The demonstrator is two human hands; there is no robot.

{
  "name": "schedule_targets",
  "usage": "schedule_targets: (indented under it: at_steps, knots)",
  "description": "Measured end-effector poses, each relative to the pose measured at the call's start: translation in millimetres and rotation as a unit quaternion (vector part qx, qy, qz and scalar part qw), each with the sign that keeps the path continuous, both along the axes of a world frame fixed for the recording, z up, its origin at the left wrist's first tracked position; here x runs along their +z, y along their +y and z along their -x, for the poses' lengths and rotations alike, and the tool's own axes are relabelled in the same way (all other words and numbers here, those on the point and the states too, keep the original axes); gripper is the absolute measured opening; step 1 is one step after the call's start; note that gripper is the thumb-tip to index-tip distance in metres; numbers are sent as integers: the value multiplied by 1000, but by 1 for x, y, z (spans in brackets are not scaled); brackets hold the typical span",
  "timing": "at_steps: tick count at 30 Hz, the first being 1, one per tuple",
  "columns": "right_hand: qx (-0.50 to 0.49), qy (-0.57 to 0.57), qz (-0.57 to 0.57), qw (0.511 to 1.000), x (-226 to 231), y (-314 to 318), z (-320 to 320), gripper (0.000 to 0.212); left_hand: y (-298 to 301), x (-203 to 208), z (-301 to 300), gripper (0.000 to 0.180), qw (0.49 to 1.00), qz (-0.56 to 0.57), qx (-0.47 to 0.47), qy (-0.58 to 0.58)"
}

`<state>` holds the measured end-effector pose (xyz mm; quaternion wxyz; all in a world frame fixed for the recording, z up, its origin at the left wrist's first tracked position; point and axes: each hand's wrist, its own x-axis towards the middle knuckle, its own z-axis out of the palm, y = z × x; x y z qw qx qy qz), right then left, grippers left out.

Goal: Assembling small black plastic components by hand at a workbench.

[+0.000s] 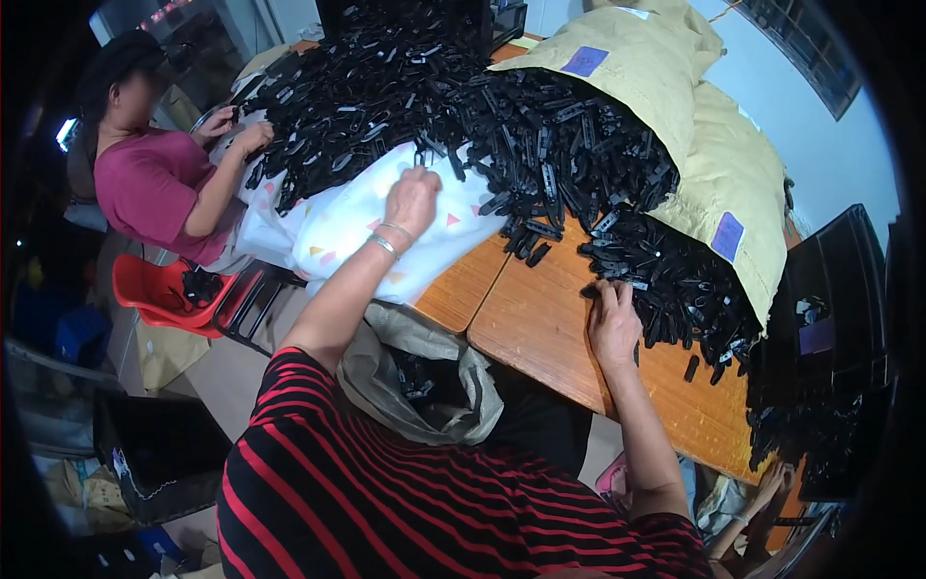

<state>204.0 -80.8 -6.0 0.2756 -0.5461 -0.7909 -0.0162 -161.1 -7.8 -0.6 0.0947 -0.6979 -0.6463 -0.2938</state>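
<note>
Reaching up across the worktop [540,318], the left hand [413,201] is closed around a small black plastic piece [422,154] at the edge of a great heap of black plastic clips [405,96]. It hovers over a white cloth with coloured triangles [347,217] that lies under the near side of the heap. The right hand [612,323] rests flat and open on the wooden surface, fingertips touching loose clips spilling from a tan sack [666,87] lying on its side. Below the worktop's edge, between the arms, a grey bag [434,376] hangs open with a few clips inside. At the far left another person in a pink shirt [145,188] works both hands in the same heap beside a red stool [159,289].
</note>
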Motion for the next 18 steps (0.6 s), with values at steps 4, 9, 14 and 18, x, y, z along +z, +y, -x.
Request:
schedule_targets:
  at_steps: [4,9,14,18]
  knots:
    - [3,0,-4,1000,-2,0,-1,24,11,10,17,9,997,-39,72,13]
    - [5,-1,-2,1000,1,0,0,23,52,17,6,17,976,23,149,-158]
    - [7,1,-4,1000,1,0,2,23,80,18,5,24,962,100,198,-159]
    - [7,1,10,1000,2,0,1,23,84,22,3,21,953,126,221,-167]
